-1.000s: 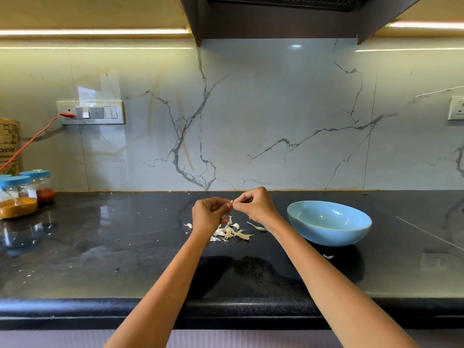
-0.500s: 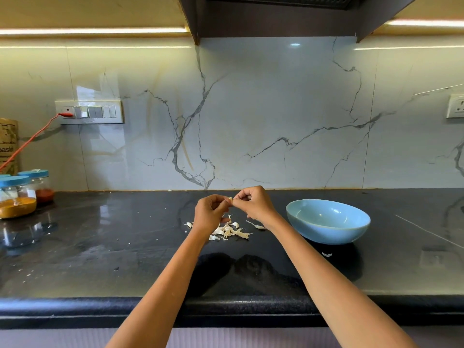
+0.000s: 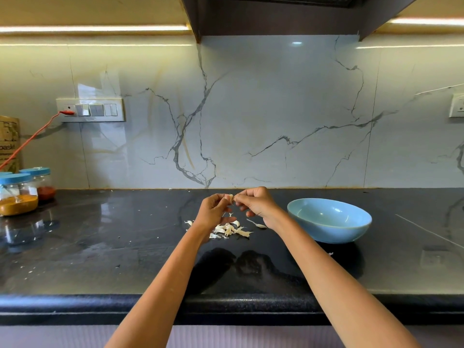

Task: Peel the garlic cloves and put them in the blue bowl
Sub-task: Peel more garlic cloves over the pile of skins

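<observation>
A home kitchen — a polished black stone table (image 3: 100, 247) runs along a glossy marble-veined backsplash (image 3: 276, 116), with a dark extractor hood (image 3: 276, 13) overhead and light strips under the cabinets. Blue-lidded spice jars (image 3: 18, 194) stand at the left — below a wall switch panel (image 3: 90, 110) with a red cord plugged in.

I can read only one piece of text from here: dark printed letters on the brown paper bag (image 3: 8, 143) standing at the far left edge of the black stone countertop (image 3: 105, 247), behind the blue-lidded clear plastic jars (image 3: 18, 194). The visible part spells "bask", followed by one more stroke that I cannot make out; the frame edge cuts the start of the word off. Smaller print below it on the bag is too blurred to read.
</observation>
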